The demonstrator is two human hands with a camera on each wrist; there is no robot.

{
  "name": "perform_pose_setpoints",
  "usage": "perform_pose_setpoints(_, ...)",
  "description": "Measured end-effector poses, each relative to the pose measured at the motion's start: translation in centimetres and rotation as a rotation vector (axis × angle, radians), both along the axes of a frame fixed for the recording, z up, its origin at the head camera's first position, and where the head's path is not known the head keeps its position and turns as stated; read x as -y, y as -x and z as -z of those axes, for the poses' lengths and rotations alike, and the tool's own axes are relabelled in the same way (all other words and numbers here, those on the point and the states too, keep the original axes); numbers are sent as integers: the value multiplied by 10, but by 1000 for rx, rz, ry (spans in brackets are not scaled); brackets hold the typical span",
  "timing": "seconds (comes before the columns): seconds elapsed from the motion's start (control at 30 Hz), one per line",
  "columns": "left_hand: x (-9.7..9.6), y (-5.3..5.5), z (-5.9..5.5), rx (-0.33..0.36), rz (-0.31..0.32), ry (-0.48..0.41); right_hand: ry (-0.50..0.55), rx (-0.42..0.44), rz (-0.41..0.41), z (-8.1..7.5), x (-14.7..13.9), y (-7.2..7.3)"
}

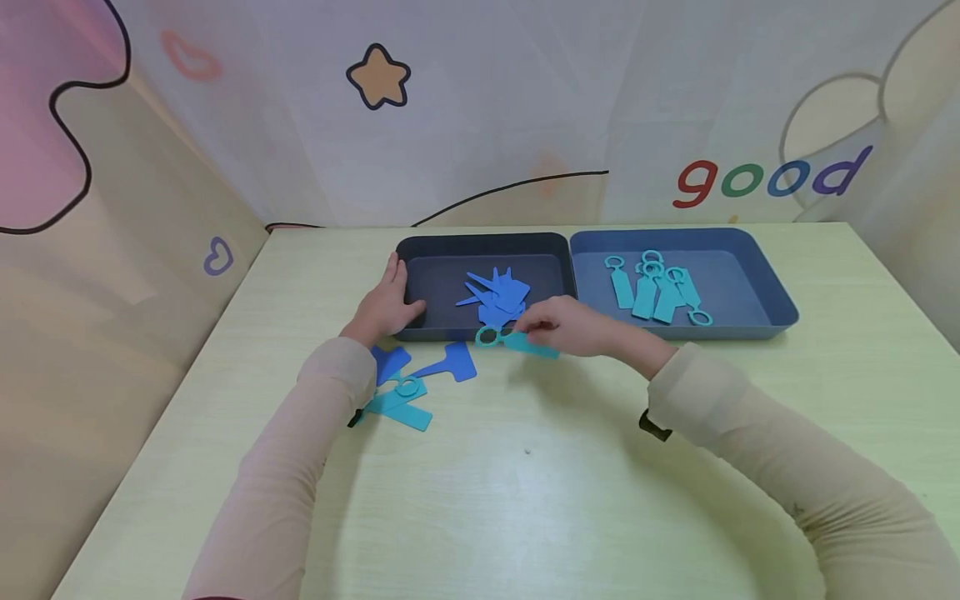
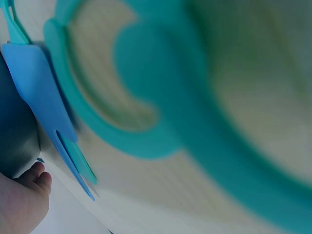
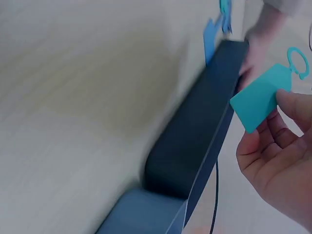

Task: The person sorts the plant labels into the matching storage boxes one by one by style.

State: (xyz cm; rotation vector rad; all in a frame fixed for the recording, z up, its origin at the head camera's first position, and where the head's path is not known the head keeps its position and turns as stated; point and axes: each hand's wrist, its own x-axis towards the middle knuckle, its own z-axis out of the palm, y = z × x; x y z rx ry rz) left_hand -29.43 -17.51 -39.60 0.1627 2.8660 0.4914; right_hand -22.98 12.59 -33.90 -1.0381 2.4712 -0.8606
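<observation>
Turquoise plastic, by the look of it, and our right hand (image 1: 570, 325) has it: thumb and fingertips pinch one ringed tag (image 1: 536, 345), just by the front wall of the black tray (image 1: 442, 285). Our left hand (image 1: 385, 306) rests at that tray's left end, fingers fairly straight, thumb spread. We judge the tag light, thin, perhaps slick; its flat body seems the surest hold. Ring leftward, long axis roughly along the tray's front! Beyond, turquoise tags (image 1: 621, 287) lie in the blue-grey tray (image 1: 757, 287).
</observation>
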Motion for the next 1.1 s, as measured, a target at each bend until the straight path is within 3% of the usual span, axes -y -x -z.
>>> perform_pose_setpoints(0.4, 0, 0, 1, -7, 0, 5, 219, 187, 388, -13, -56, 32)
perform_pose_setpoints(0.63, -1, 0, 1, -6, 3, 5, 306, 285, 572, -1, -92, 50)
perform_pose_setpoints(0.9, 0, 1, 1, -5, 3, 2, 310, 341, 723, 18, -124, 61)
perform_pose_setpoints(1.1, 1, 1, 1, -6, 6, -2, 329, 370, 776, 30, -143, 62)
